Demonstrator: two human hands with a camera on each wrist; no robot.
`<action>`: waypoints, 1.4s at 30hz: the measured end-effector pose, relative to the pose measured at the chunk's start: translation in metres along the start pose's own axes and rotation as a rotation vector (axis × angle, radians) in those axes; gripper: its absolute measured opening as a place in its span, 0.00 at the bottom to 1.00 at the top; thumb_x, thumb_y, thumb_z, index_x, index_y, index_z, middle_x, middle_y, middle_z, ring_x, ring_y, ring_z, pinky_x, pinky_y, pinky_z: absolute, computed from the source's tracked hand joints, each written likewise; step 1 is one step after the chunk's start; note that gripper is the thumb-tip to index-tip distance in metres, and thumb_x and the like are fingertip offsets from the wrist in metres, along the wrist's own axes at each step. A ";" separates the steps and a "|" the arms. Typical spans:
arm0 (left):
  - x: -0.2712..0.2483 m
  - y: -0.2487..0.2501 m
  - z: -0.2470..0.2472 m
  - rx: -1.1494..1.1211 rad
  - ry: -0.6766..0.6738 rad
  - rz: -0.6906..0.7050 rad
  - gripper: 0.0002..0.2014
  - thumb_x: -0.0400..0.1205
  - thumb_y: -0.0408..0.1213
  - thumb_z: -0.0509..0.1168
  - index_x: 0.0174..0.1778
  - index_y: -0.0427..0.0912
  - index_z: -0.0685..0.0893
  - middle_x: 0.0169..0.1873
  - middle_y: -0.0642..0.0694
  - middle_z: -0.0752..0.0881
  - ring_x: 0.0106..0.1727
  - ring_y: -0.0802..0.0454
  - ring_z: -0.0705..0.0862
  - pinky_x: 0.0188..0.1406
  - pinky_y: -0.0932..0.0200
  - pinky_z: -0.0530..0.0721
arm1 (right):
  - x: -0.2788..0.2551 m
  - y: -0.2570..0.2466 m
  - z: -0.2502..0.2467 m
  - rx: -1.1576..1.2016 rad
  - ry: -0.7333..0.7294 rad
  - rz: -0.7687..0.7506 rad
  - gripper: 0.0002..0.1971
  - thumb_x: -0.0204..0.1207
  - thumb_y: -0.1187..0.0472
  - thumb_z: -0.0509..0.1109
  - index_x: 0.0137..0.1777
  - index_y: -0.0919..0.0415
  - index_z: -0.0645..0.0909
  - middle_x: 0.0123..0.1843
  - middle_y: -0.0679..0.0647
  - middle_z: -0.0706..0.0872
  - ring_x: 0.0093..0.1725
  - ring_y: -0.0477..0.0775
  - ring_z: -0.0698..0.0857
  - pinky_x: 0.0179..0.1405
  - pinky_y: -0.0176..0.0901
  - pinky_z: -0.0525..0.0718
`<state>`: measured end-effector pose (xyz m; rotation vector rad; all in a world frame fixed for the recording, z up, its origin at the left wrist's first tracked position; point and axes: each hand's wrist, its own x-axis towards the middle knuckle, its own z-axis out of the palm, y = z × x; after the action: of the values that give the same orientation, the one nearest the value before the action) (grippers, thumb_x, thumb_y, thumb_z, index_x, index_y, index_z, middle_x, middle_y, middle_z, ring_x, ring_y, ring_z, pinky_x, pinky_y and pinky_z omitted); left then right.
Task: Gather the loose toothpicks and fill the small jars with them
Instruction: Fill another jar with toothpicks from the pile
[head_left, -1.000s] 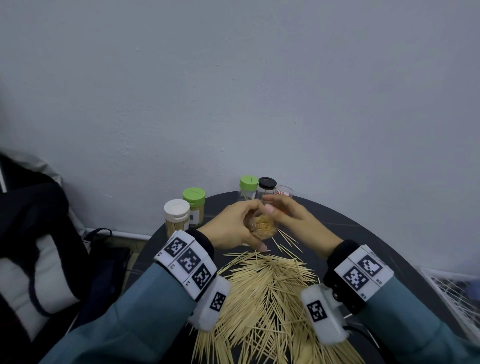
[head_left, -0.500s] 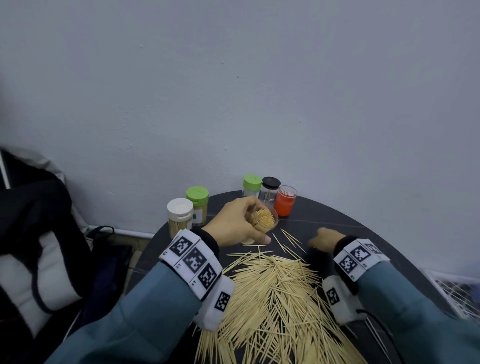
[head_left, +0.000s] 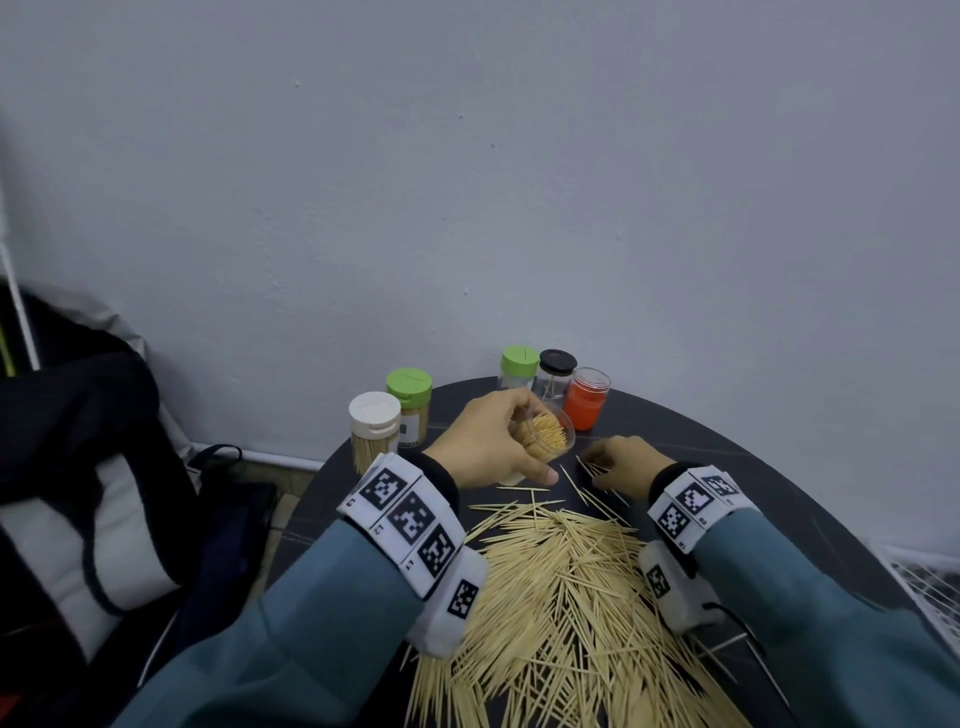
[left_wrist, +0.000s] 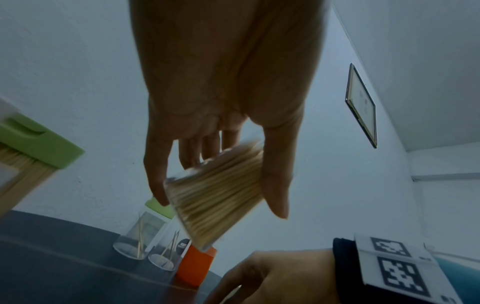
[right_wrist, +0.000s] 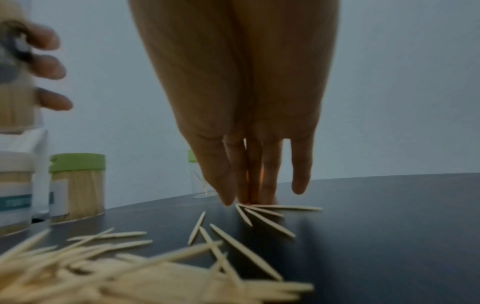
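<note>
The left hand (head_left: 485, 441) holds a clear open jar (head_left: 545, 435) tilted above the dark round worktop (head_left: 727, 467), its grip clamped round the jar: thumb along one side, fingers curled round the other, as the left wrist view shows (left_wrist: 215, 197). The jar is packed tight with toothpicks, its mouth turned toward the right hand.

The right hand (head_left: 626, 462) rests low on the worktop just beside the jar. Its fingers (right_wrist: 228, 185) are straight and close together, their tips pressing on the near ends of a small fan of loose toothpicks (right_wrist: 265, 214); the little finger stands slightly apart. The grip is apart, nothing is pinched.

A big pile of loose toothpicks (head_left: 561, 597) lies between the two forearms, spreading toward the near edge of the worktop, with a few strays (head_left: 522, 489) lying under the left thumb.

At the far edge stand five more jars. On the left, a white-lidded jar (head_left: 375, 431) and a green-lidded jar (head_left: 409, 410) are both full of toothpicks. Behind the hands a second green-lidded jar (head_left: 519, 366) and a black-lidded jar (head_left: 557, 373) hold only a few picks each, and an orange jar (head_left: 587, 402) stands beside them.

A dark bag (head_left: 78, 467) sits to the left of the worktop.
</note>
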<state>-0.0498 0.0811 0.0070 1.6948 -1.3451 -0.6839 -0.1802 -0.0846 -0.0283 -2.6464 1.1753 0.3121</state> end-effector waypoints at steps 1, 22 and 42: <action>0.000 0.000 0.000 0.001 0.000 0.001 0.24 0.64 0.31 0.81 0.52 0.47 0.79 0.51 0.49 0.86 0.54 0.51 0.84 0.55 0.55 0.84 | -0.004 -0.001 0.001 -0.011 -0.016 -0.029 0.24 0.78 0.62 0.67 0.75 0.54 0.70 0.73 0.56 0.76 0.71 0.55 0.75 0.69 0.44 0.74; -0.010 -0.001 0.001 0.023 -0.008 -0.015 0.25 0.65 0.32 0.81 0.54 0.47 0.79 0.51 0.49 0.86 0.53 0.52 0.83 0.50 0.61 0.80 | -0.054 -0.015 0.026 0.029 0.005 -0.140 0.13 0.78 0.60 0.67 0.60 0.61 0.77 0.60 0.56 0.81 0.48 0.46 0.75 0.46 0.34 0.73; -0.010 -0.007 0.001 0.007 -0.062 -0.020 0.27 0.64 0.25 0.80 0.55 0.47 0.80 0.54 0.47 0.84 0.57 0.50 0.83 0.60 0.49 0.84 | -0.060 -0.029 0.020 0.006 0.004 -0.113 0.16 0.84 0.58 0.59 0.65 0.67 0.78 0.67 0.62 0.78 0.67 0.58 0.76 0.61 0.40 0.71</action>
<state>-0.0501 0.0903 -0.0004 1.7073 -1.3758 -0.7495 -0.2001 -0.0183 -0.0271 -2.6966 1.0206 0.2825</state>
